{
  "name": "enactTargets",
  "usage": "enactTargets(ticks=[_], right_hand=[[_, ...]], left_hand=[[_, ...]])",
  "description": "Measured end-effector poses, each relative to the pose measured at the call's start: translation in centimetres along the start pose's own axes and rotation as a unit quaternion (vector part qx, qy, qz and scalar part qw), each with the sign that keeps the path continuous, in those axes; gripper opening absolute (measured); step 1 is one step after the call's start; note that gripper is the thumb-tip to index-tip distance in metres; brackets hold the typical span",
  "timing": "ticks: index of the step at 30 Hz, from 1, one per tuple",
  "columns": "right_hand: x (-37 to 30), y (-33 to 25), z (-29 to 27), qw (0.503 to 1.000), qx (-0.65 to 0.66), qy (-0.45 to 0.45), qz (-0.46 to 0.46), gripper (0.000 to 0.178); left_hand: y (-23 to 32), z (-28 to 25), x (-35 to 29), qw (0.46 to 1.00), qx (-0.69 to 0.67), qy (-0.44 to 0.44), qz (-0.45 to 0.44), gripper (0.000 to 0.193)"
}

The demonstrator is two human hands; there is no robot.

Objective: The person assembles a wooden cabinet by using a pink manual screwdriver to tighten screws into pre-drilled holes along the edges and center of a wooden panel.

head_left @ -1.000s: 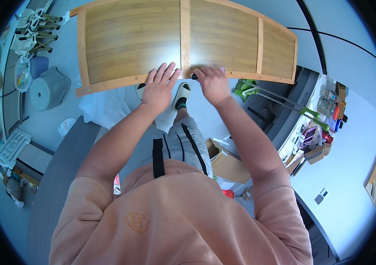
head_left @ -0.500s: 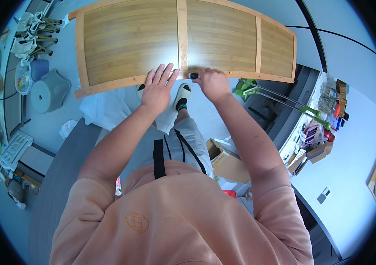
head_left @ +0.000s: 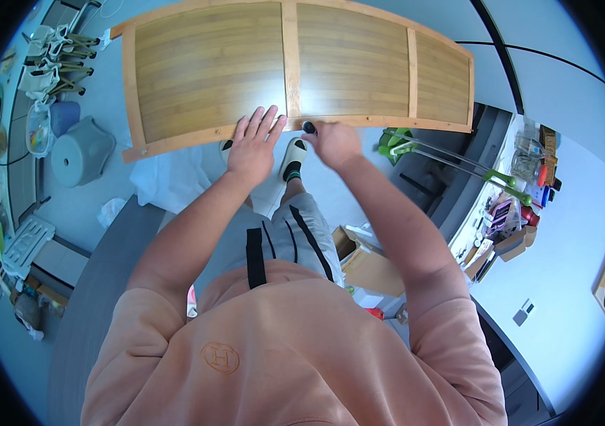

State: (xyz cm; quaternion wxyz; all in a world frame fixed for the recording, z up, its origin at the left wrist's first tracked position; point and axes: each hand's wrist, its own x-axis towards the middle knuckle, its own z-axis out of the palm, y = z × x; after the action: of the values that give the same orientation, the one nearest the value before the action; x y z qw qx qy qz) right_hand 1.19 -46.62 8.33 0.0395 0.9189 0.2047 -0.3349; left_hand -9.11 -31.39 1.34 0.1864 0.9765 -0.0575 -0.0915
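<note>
A wooden panel unit (head_left: 210, 71), with brown bamboo-grained boards set in a lighter frame, stretches across the top of the view. My left hand (head_left: 251, 145) lies with fingers spread on its near frame edge, left of the middle crossbar. Just right of that crossbar, my right hand (head_left: 336, 144) is closed around a small dark, round-ended tool (head_left: 309, 128) at the same edge. My fingers hide most of the tool, so its exact kind cannot be made out. Small screw heads or holes dot the near rail.
A grey plastic stool (head_left: 82, 150) stands left on the floor, near folded stools (head_left: 57, 60). White plastic sheeting (head_left: 167, 177) lies below the panel. On the right are a cluttered counter (head_left: 491, 227) and green-ended metal rods (head_left: 451, 157). An open cardboard box (head_left: 370, 266) sits by my leg.
My right hand has turned at the wrist and dropped slightly, the dark tool still in its grip. The left hand stays on the frame, and the panel appears shifted a little left.
</note>
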Motion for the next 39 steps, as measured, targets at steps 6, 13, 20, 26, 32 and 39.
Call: enactTargets(ticks=[6,13,20,26,32,39], right_hand=[[0.0,1.6,0.7,0.966,-0.04,0.209,-0.147,0.023],[-0.6,-2.1,-0.2,0.992,0.102,-0.006,0.07,0.038],[0.2,1.7,0.7,0.948,-0.098,0.249,-0.171,0.013],[-0.4,-1.7,0.9,0.992,0.092,0.036,0.085,0.035],[0.6,2.4,1.2,0.944,-0.1,0.249,-0.191,0.016],[-0.6,-2.0,0.4,0.988,0.109,0.009,0.109,0.037]], left_hand=[[0.3,0.1,0.3,1.0,0.003,0.007,0.005,0.079],[0.1,0.3,-0.3,1.0,0.011,0.004,-0.006,0.078],[0.3,0.0,0.2,1.0,0.006,0.007,0.0,0.077],[0.1,0.1,0.2,1.0,0.012,0.0,-0.01,0.078],[0.5,0.0,0.2,1.0,0.002,0.009,0.003,0.078],[0.1,0.1,0.1,1.0,0.013,-0.003,-0.004,0.078]])
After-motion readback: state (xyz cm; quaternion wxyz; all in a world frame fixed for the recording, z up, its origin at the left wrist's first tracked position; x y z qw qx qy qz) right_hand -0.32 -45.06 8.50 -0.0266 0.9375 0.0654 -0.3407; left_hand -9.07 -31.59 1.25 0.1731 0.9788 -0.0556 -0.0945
